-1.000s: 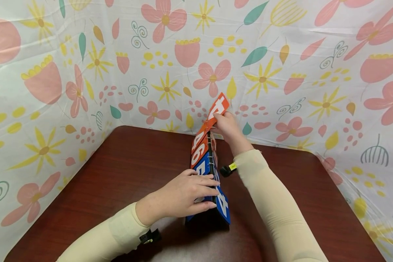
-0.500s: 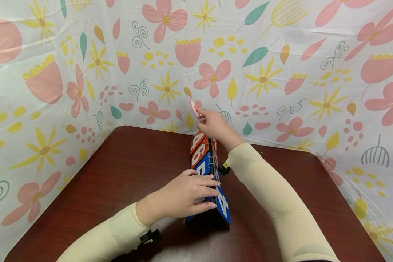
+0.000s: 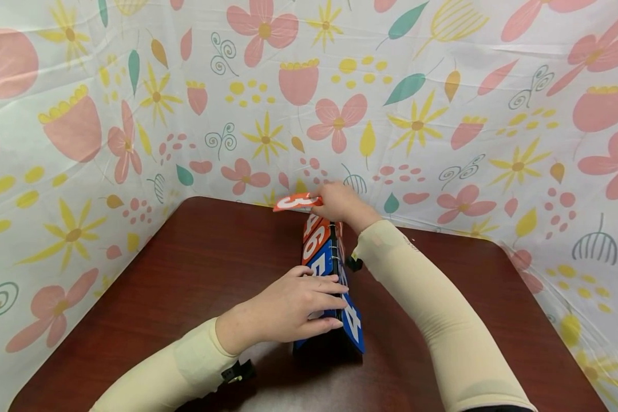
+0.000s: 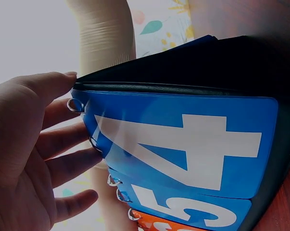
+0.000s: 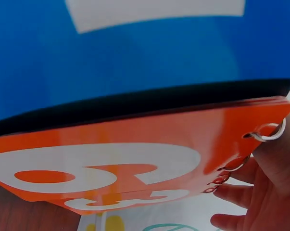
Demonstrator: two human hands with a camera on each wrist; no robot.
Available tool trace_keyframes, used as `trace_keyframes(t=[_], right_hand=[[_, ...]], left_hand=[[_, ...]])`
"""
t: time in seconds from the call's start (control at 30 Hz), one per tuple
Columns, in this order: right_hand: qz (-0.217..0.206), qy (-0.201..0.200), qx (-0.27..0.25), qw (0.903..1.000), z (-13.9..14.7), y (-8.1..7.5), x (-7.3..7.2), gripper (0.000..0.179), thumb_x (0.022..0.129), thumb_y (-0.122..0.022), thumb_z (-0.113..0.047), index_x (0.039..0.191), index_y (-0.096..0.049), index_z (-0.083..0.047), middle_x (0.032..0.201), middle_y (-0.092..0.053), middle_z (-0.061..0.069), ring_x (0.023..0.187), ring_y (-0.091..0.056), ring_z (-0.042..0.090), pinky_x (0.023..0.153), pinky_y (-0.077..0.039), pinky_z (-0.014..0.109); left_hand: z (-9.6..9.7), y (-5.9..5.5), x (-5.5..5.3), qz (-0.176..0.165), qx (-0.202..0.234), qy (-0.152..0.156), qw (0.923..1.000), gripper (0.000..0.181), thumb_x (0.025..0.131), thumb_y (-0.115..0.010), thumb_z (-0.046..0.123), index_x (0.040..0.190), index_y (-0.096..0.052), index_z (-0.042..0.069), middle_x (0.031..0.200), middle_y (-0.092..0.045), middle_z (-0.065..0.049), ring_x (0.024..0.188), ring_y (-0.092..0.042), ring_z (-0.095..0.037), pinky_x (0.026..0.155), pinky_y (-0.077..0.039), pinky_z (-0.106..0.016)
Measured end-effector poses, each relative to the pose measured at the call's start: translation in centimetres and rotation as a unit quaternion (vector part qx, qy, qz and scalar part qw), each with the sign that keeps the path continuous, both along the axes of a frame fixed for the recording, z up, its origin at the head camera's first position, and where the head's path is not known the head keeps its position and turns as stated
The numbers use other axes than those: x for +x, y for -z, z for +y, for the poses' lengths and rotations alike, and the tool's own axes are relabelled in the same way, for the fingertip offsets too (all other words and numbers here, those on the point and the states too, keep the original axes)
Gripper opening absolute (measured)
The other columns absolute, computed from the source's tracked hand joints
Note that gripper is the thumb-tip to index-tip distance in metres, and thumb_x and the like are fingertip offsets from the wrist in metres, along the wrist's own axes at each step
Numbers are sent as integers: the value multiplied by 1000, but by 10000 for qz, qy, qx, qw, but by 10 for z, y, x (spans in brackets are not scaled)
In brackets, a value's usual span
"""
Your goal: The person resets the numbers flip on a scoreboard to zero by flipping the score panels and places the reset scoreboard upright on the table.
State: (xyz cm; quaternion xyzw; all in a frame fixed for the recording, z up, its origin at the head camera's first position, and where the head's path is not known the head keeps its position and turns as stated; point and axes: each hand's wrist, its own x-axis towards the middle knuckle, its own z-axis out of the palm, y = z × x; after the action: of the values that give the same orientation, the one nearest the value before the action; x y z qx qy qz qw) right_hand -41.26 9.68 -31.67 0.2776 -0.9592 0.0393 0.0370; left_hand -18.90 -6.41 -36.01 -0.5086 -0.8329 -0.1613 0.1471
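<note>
A tabletop flip scoreboard (image 3: 316,243) stands like a tent on the table, its ringed ridge pointing away from me. Across the near end of the ridge rests my left hand (image 3: 283,306), fingers stretched over the rings. In the left wrist view its thumb touches the black top edge beside a blue card with a 4 (image 4: 207,144). At the far end, my right hand (image 3: 342,201) pinches an orange number card with a 3 (image 3: 293,202), which sticks out to the left. The right wrist view shows an orange 6 card (image 5: 207,130) and the fingers near the metal rings (image 5: 274,132).
The scoreboard stands on a dark reddish-brown table (image 3: 226,252). A white curtain with a floral print (image 3: 417,86) hangs behind and to the left and right. Small black wrist cameras (image 3: 238,371) are strapped under both sleeves.
My right hand has carried the orange card over from the right of the ridge to the left and lowered it, so its 3 now shows. The left hand stays in place.
</note>
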Motion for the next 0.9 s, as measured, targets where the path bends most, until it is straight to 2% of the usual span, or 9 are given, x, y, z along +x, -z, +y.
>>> trace_keyframes(t=[0.23,0.37,0.47,0.5,0.57,0.63,0.7,0.8,0.9], right_hand=[[-359,76,77,9993,0,1,-5,39,94,-70,-40,124,-75,-15,118,-74,6,101,-66,25,96,-55,46],[-545,59,226,9982,-2,-2,-4,26,92,-71,-36,103,-78,-14,102,-74,5,91,-66,25,89,-56,44],[-649,72,349,9973,-3,-4,-4,22,92,-69,-34,94,-77,-14,95,-73,4,89,-67,26,86,-57,43],[-661,75,385,9970,-4,-5,-4,21,93,-69,-34,93,-77,-14,95,-73,4,94,-67,27,89,-57,43],[-674,79,468,9966,-4,-5,-4,21,93,-67,-33,90,-76,-14,95,-74,4,118,-65,31,99,-54,46],[-663,63,542,9963,-4,-5,-4,22,93,-66,-33,85,-75,-15,94,-75,4,141,-51,36,112,-46,50],[-653,40,632,9959,-4,-4,-5,25,93,-64,-35,80,-72,-15,91,-75,5,156,-30,39,121,-35,53],[-660,58,770,9948,-4,-3,-6,29,92,-62,-37,72,-68,-17,91,-73,6,160,-19,39,125,-27,57],[-776,159,826,9934,-5,-2,-5,32,93,-59,-40,69,-64,-18,104,-72,6,161,-14,37,126,-23,60]], left_hand=[[0,0,0,43,16,3,10000,34,104,-57,47,127,-73,28,142,-65,8,139,-58,-13,107,-46,-45],[1,1,0,66,-3,-14,10000,34,105,-56,46,128,-73,28,143,-65,9,139,-57,-12,107,-46,-46],[1,1,0,106,-10,-21,9999,34,105,-56,46,128,-73,28,143,-65,8,139,-57,-12,107,-46,-46],[1,1,0,117,-9,-21,9999,34,105,-56,45,128,-73,28,143,-65,8,139,-57,-12,107,-46,-46],[1,0,0,109,5,-7,9999,34,104,-57,46,127,-73,27,142,-66,8,139,-58,-12,107,-46,-46],[1,0,0,116,9,6,9999,34,104,-57,46,127,-73,27,142,-66,8,139,-58,-12,106,-46,-46],[1,0,0,114,7,9,9999,34,104,-57,46,127,-73,27,142,-66,8,138,-58,-12,106,-46,-46],[1,0,-1,130,-3,8,9999,33,105,-56,46,127,-73,28,143,-65,8,139,-58,-12,106,-46,-46],[0,0,-1,139,4,7,9999,33,105,-56,46,127,-73,28,142,-65,8,139,-58,-12,106,-46,-46]])
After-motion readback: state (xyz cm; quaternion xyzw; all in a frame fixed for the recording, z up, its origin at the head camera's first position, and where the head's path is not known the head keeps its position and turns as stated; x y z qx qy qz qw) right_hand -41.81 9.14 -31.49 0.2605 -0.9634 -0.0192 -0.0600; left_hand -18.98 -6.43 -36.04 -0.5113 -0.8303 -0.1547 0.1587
